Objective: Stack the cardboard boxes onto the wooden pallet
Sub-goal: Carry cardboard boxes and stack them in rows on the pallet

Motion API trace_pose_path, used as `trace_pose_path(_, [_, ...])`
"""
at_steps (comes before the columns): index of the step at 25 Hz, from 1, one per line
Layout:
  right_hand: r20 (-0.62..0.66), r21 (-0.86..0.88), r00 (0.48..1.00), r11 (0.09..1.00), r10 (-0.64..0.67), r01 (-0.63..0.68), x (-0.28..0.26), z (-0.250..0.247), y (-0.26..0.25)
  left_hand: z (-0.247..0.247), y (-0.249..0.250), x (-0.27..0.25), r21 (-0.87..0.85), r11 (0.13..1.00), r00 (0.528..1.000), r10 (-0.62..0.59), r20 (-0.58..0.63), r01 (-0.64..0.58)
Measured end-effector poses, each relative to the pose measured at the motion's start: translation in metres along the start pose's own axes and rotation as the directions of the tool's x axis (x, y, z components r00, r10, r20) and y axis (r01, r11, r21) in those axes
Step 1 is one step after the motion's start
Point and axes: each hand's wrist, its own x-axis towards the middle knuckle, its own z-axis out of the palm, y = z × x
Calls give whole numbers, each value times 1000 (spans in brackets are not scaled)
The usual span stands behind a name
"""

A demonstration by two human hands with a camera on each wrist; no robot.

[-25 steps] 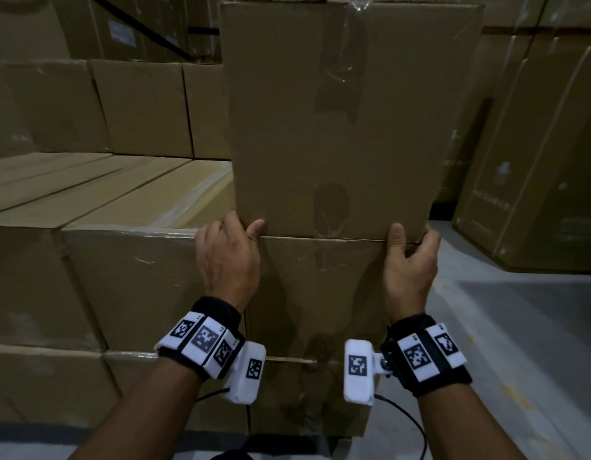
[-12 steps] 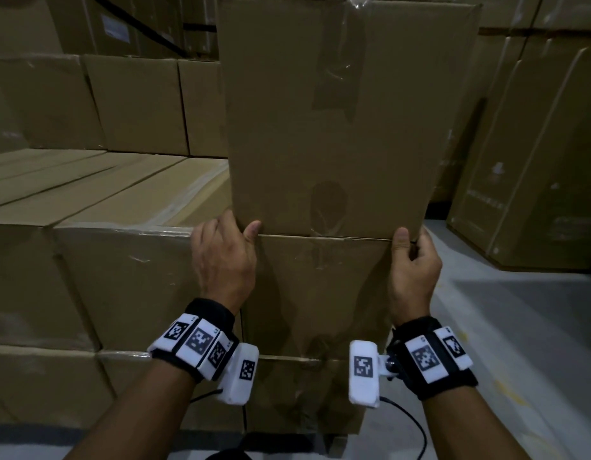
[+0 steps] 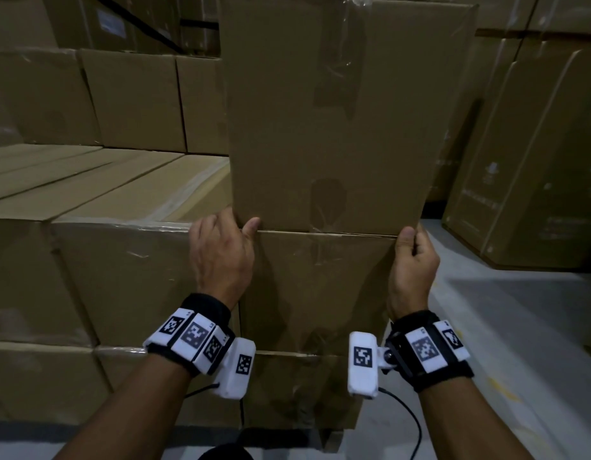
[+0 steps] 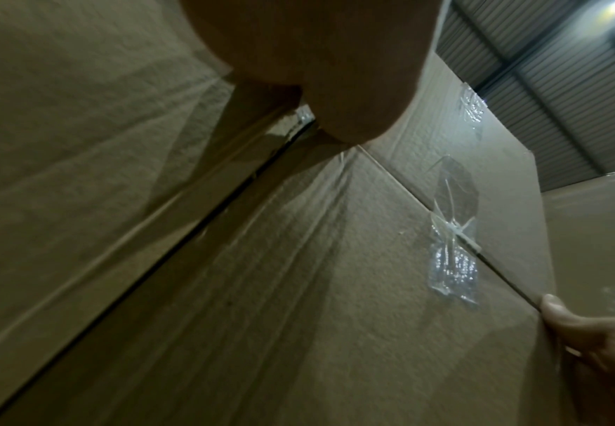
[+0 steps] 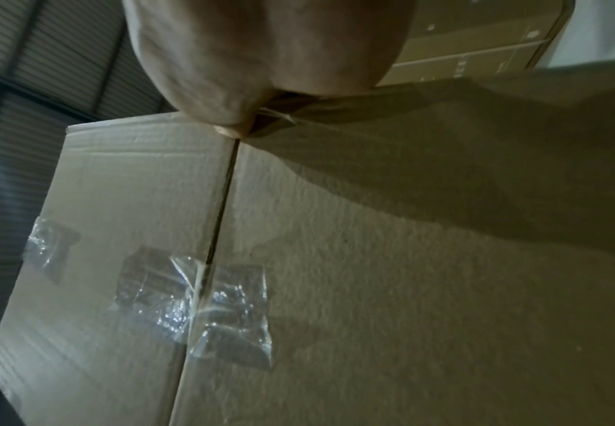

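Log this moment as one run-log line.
top box on stack | left hand grips lower left corner | right hand grips lower right corner

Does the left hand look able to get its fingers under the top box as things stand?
Probably not yet: the top box sits flush on the box below, and the left hand only grips its lower left corner.

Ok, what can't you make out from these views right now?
- Wooden pallet: not visible in any view; the stacked boxes and the head view's lower edge hide the base.
- Top box: its upper edge is cut off by the head view's top.
- Left hand and right hand fingers: hidden behind the box corners, so the grip underneath is unclear.
- Both wrist views: palms block the fingers.
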Motion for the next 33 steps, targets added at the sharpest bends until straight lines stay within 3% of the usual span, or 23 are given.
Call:
trace_pose_path(19, [-13, -90, 1000, 996, -19, 17, 2, 0, -4, 5, -3, 0, -65, 998, 996, 13, -83, -18])
trace_pose_path(29, [1, -91, 1000, 996, -5, 6, -2, 1, -3, -3, -2, -2, -26, 999, 1000, 31, -1, -31])
trace_pose_path(33, [-29, -162, 998, 985, 48, -52, -4, 1, -2, -15, 3, 0, 38, 998, 985, -54, 161, 49])
